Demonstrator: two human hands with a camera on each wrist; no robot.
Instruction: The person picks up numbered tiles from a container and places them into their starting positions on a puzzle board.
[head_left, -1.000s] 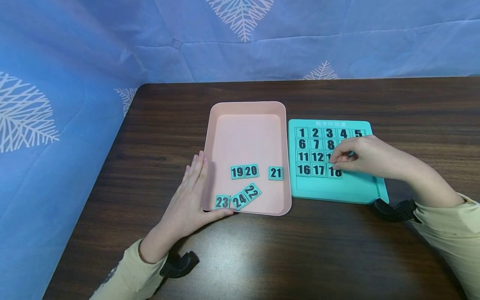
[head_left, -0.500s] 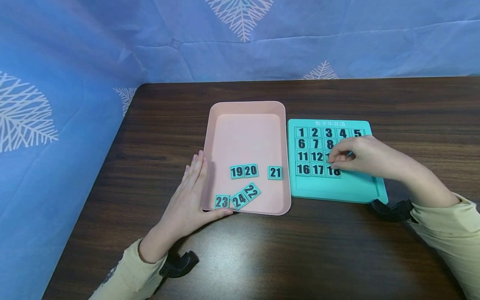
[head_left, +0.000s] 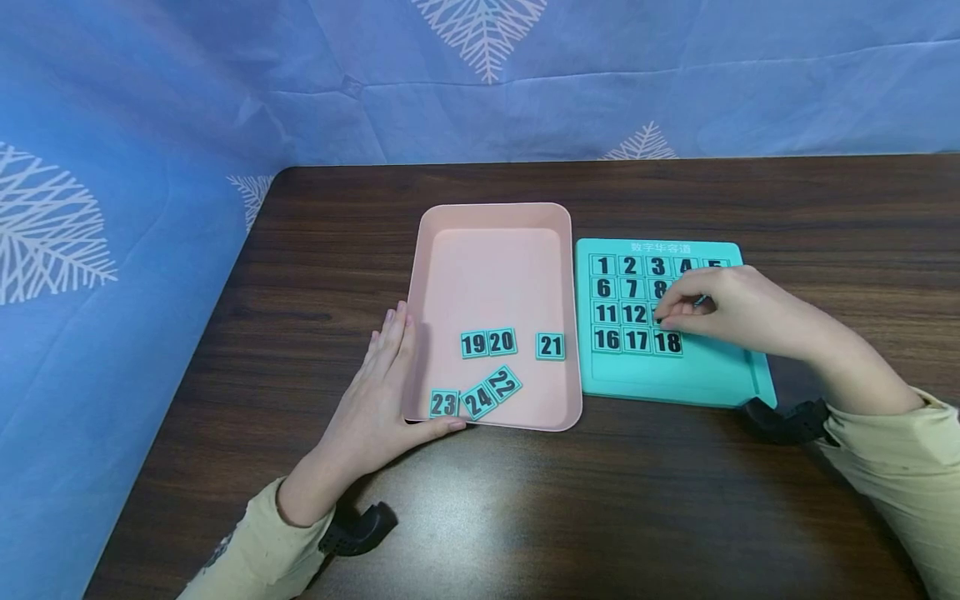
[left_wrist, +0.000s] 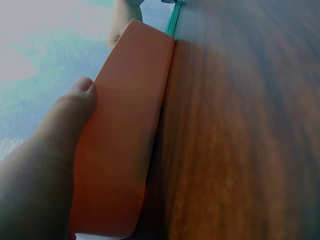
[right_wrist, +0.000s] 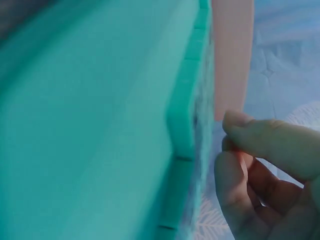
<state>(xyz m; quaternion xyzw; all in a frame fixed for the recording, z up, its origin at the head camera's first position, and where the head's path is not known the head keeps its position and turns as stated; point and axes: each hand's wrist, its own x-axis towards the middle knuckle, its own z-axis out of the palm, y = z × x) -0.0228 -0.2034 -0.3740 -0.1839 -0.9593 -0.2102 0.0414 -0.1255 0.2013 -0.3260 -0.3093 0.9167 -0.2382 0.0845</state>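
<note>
A pink tray [head_left: 491, 213] holds loose teal number tiles: 19 [head_left: 475, 343] beside 20, 21 [head_left: 551, 346], and 22 [head_left: 504, 384], 24 and 23 near its front left corner. My left hand [head_left: 384, 377] lies flat against the tray's left wall, with its thumb [left_wrist: 75, 105] on the front wall [left_wrist: 125, 140]. Right of the tray lies a teal number board [head_left: 675, 377] filled from 1 up to tile 18 [head_left: 667, 342]. My right hand [head_left: 673, 312] hovers over the board's third row, fingers [right_wrist: 260, 135] curled with tips together and nothing seen between them. It hides several tiles.
The dark wooden table [head_left: 600, 517] has bare surface in front and behind. Blue leaf-patterned cloth [head_left: 112, 208] hangs along the left and far edges. Black wrist straps [head_left: 787, 421] lie near both sleeves. The board's bottom row is bare teal right of 18.
My right hand has drawn its fingertips slightly up and away from tile 18, which now shows fully in the fourth row. The left hand and tray have not moved.
</note>
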